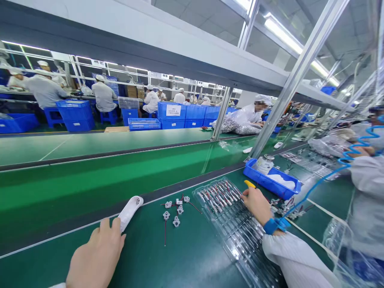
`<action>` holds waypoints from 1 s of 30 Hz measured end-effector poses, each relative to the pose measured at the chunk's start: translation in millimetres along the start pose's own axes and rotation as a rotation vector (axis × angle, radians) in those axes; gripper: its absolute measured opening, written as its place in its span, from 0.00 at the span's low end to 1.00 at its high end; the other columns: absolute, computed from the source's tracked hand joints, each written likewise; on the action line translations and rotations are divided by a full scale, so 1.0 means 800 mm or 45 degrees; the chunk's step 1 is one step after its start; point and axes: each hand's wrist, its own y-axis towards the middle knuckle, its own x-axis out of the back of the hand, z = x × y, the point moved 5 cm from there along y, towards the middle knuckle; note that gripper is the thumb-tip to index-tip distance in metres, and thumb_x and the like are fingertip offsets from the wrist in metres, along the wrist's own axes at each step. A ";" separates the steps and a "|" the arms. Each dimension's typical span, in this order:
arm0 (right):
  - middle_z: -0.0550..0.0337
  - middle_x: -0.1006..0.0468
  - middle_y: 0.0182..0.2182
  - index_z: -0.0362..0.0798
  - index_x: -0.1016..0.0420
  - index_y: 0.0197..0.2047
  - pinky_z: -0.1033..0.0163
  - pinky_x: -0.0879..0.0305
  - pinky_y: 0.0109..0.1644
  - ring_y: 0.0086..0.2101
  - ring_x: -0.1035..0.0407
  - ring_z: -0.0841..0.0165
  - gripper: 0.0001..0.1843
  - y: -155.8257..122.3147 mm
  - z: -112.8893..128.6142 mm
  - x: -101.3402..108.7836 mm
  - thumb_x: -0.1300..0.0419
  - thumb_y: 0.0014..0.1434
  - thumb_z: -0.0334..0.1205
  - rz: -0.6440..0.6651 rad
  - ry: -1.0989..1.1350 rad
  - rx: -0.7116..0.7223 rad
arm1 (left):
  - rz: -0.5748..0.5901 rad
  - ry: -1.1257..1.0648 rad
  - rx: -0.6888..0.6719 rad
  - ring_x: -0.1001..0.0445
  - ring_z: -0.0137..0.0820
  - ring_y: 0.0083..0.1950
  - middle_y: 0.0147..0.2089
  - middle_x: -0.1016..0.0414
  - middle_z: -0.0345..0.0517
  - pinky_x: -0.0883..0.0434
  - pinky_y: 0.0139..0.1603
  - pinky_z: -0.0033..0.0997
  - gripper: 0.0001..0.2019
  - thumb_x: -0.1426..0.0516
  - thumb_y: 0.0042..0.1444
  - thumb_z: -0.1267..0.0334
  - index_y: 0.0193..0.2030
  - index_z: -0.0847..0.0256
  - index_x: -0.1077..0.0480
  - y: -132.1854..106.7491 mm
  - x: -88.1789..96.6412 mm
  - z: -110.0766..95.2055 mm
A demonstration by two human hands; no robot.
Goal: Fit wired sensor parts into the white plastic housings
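My left hand (pixel 97 254) is closed on the lower end of a long white plastic housing (pixel 129 212), just above the green bench top. Small parts show in the housing's rounded open end. My right hand (pixel 257 205), a blue wrist strap (pixel 272 226) behind it, is closed with a yellow-handled tool (pixel 249 184) in it; the tool's working end is hidden. Its fingertips are at the right edge of a clear plastic tray (pixel 228 236) holding rows of slim wired parts (pixel 220 195). Between my hands lie several small grey connector pieces with red and black wires (pixel 176 221).
A blue bin (pixel 271 182) with a glass jar (pixel 265 164) stands beyond my right hand. A coiled blue cord (pixel 318 182) runs from my wrist strap. The green conveyor (pixel 99 180) passes behind the bench, under an overhead shelf and metal posts (pixel 288 88). A co-worker's white sleeve (pixel 367 176) is at right.
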 end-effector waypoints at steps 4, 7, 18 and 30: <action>0.57 0.31 0.23 0.49 0.37 0.20 0.62 0.44 0.32 0.29 0.33 0.63 0.08 0.001 -0.004 -0.007 0.45 0.46 0.28 -0.022 0.194 0.017 | -0.069 -0.217 -0.072 0.29 0.40 0.37 0.42 0.35 0.55 0.31 0.27 0.35 0.14 0.59 0.59 0.73 0.41 0.66 0.34 0.006 0.019 -0.036; 0.58 0.33 0.20 0.50 0.41 0.19 0.59 0.45 0.31 0.26 0.34 0.62 0.08 0.001 -0.005 0.001 0.47 0.46 0.31 -0.065 0.400 -0.001 | 0.005 -0.730 -0.296 0.29 0.38 0.42 0.46 0.35 0.55 0.29 0.38 0.39 0.12 0.54 0.57 0.76 0.44 0.67 0.34 0.012 0.019 -0.086; 0.64 0.32 0.24 0.47 0.36 0.29 0.69 0.47 0.19 0.19 0.37 0.75 0.12 -0.134 0.105 -0.007 0.39 0.47 0.45 0.515 1.587 0.125 | 0.068 -1.435 -0.291 0.32 0.41 0.44 0.42 0.32 0.52 0.35 0.46 0.47 0.16 0.56 0.56 0.75 0.40 0.61 0.30 0.035 0.004 -0.147; 0.64 0.31 0.22 0.46 0.31 0.26 0.69 0.43 0.21 0.19 0.40 0.75 0.12 -0.187 0.141 -0.019 0.37 0.45 0.45 0.548 1.821 0.056 | 0.403 -2.488 0.019 0.29 0.32 0.34 0.33 0.27 0.48 0.31 0.30 0.27 0.17 0.42 0.46 0.52 0.38 0.63 0.34 0.015 -0.005 -0.127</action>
